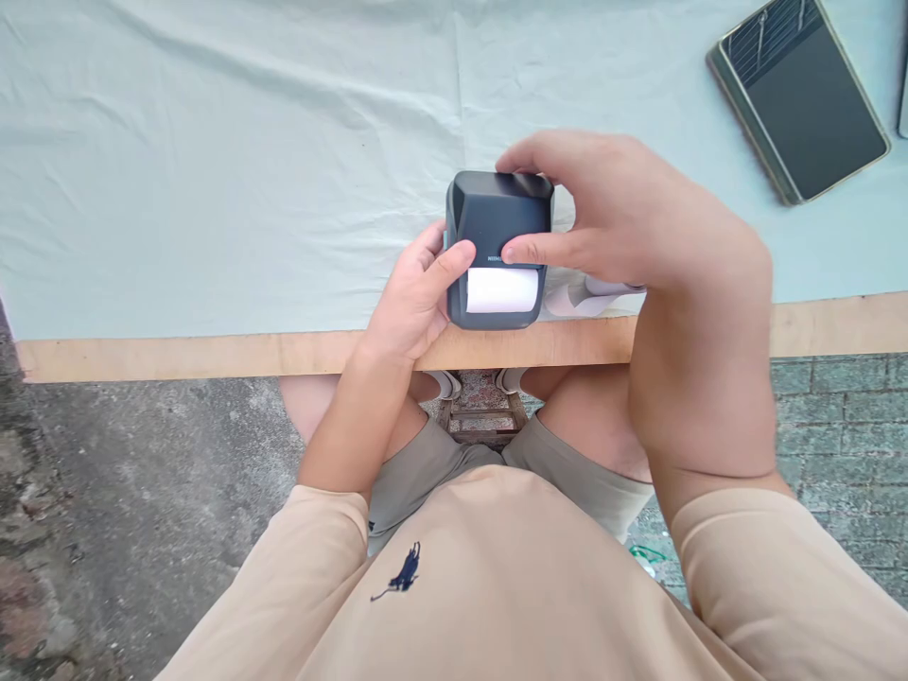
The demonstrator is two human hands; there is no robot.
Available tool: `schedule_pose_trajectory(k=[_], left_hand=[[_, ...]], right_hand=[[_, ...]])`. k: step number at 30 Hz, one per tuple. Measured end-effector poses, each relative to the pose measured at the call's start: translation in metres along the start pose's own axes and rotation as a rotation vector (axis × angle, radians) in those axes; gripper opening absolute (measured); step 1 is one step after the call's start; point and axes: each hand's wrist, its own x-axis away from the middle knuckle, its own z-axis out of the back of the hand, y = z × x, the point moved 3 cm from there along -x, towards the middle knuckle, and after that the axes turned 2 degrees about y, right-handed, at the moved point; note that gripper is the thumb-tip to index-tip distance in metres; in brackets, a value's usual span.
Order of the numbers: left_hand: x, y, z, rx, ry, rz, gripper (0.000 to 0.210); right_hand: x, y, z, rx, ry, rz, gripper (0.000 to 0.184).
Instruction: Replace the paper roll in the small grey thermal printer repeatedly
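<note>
A small dark label printer [502, 216] is held upright near the table's front edge, its white label paper [502, 290] showing at the lower front. My left hand [424, 288] grips the printer's left side, thumb on the front face just above the paper. My right hand [602, 203] closes on the upper right part, thumb on the front by the partly covered lettering and fingers over the top edge. The fingertips behind the printer are hidden. A curled strip of white paper [588, 295] lies on the table just right of the printer, partly behind my right forearm.
A pale cloth [248, 170] with creases covers the table, whose bare wooden edge [177, 357] runs along the front. At the upper right lies a dark-screened phone-like device [815, 104]. Part of another object [903, 104] shows at the right border.
</note>
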Motion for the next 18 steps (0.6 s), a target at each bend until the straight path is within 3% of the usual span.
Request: schedule_pose_trajectory(k=[4,6,9,12,15,18], left_hand=[[0.0,-0.001,0.001,0.047,0.01,0.008,0.046],[-0.001,-0.003,0.002,0.077,0.082,0.025,0.029],[0.0,-0.002,0.0,0.089,0.22,0.04,0.025],[0.001,0.002,-0.006,0.068,0.259,0.029,0.02],[0.003,0.004,-0.008,0.04,0.28,0.029,0.023],[0.004,0.004,-0.006,0.015,0.302,0.048,0.024]], right_hand=[[-0.001,0.0,0.002,-0.007,0.002,0.012,0.038],[0.0,-0.002,0.005,-0.003,-0.006,0.01,0.039],[0.005,-0.005,0.01,0.021,-0.016,-0.002,0.042],[0.011,-0.01,0.015,0.051,-0.003,0.026,0.047],[0.015,-0.013,0.017,0.104,0.004,0.063,0.059],[0.017,-0.012,0.015,0.136,-0.045,0.026,0.085]])
